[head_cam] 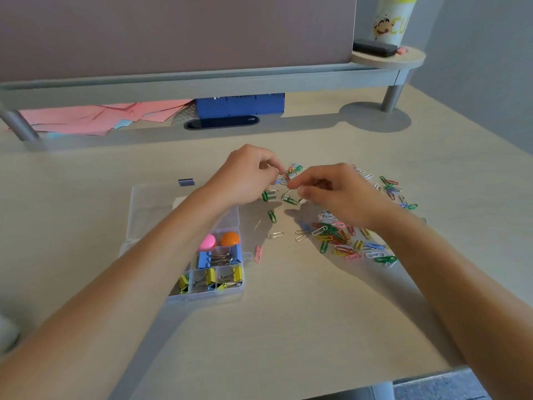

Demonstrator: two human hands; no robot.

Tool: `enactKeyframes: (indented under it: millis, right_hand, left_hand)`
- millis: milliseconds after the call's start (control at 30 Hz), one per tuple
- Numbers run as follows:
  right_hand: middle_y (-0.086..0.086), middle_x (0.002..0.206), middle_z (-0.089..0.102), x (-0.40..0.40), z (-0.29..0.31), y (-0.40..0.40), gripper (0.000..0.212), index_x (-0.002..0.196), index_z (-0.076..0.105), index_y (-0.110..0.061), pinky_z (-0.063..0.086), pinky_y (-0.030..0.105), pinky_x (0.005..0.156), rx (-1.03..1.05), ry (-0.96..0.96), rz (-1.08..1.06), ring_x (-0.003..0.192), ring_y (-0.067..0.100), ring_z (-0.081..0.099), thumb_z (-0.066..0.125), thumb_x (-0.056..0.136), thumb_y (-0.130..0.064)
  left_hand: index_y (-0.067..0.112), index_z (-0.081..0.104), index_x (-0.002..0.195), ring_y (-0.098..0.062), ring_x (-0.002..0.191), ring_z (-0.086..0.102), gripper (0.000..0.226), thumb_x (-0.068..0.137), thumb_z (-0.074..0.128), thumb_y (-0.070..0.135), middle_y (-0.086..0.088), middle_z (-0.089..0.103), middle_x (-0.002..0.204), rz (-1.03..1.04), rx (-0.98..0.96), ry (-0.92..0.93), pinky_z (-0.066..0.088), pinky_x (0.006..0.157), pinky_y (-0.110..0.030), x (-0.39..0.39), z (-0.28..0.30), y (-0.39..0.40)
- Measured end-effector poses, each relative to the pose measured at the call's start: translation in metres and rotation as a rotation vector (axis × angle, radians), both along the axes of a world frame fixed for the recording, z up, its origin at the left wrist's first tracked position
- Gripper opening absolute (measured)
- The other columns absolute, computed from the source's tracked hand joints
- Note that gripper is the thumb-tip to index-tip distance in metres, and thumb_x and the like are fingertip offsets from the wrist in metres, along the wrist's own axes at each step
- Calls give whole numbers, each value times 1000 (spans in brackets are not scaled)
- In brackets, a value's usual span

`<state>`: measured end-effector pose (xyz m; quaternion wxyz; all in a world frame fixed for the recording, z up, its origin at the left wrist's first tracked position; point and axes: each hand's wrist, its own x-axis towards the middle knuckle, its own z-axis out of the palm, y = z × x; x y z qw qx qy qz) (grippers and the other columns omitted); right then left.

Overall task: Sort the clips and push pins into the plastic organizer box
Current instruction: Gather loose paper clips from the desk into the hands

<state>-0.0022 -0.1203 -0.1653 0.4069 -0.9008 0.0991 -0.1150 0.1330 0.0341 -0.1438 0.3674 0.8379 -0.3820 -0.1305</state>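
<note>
Both hands (291,180) pinching tangled paper clips (291,173), organizer box (138,209) beside, cup (392,18) lettering "CU"

Left forearm (161,243) hides organizer box (150,203) middle; cup (393,18) top cropped.

Both hands (291,183) among paper clips (336,235)

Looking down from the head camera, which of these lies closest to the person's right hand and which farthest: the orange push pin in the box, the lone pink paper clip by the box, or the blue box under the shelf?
From the right hand:
1. Pink paper clip, on the desk just right of the organizer box.
2. Orange push pin, inside the box, a little farther left.
3. Blue box, far back under the shelf.
</note>
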Motion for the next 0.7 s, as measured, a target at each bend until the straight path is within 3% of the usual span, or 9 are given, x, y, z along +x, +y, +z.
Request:
enactKeyframes:
  millis: [33,133,167,233,300,333,467,600,700]
  right_hand:
    - [-14,64,58,3,4,-3,16,101,76,-17,40,16,60,165,-12,-58,57,4,48,61,97,-13]
    - [9,81,62,15,17,-10,20,97,67,-3,54,27,64,990,15,-195,68,18,61,47,100,-7]
    - [12,82,64,19,19,-12,21,98,64,-1,57,28,64,1164,35,-232,69,20,63,43,99,-5]
    - [15,82,66,26,18,-14,26,99,64,2,58,28,60,1247,65,-273,68,21,64,39,95,-4]
    - [14,82,69,33,12,-14,29,98,69,3,51,26,53,1103,67,-299,62,17,58,42,92,-6]
    - [12,83,71,33,8,-13,28,96,72,1,46,24,51,919,66,-314,60,14,52,46,92,-9]
    - [-6,80,72,20,-5,-21,17,91,79,-27,41,19,55,-159,35,-234,55,1,51,65,85,-21]
    - [-11,78,67,11,-10,-23,21,97,78,-35,38,17,58,-282,103,-66,66,-6,52,72,82,-23]
    - [-9,82,66,11,-13,-23,17,93,78,-38,39,12,58,-276,119,-24,68,-2,53,77,81,-27]
  left_hand:
    - [17,73,96,-19,74,63,24,95,50,13,-1,68,84,23,-28,53,53,68,-32,0,2,-2]
    - [7,60,81,-21,61,51,19,92,44,10,-7,57,73,79,-114,290,44,53,-28,1,6,-9]
    - [8,55,78,-22,59,49,17,90,43,8,-9,54,72,91,-134,364,42,50,-28,2,6,-11]
    - [9,47,76,-22,55,46,13,86,40,4,-12,51,72,113,-161,488,39,48,-27,2,5,-12]
    - [10,44,77,-22,52,43,11,85,39,3,-13,49,70,112,-169,563,37,47,-27,3,2,-13]
    - [10,43,79,-21,51,42,10,85,39,4,-12,49,69,104,-167,568,35,46,-26,3,0,-14]
    - [8,55,91,-16,53,41,17,91,38,3,-6,49,67,51,-119,406,30,46,-24,9,-5,-13]
    - [17,70,96,-9,68,50,12,94,59,19,9,53,75,-84,155,-164,34,57,-25,19,-9,-10]
    - [24,69,106,-20,89,55,21,87,70,34,5,51,88,-131,365,-486,36,66,-30,19,-18,-9]
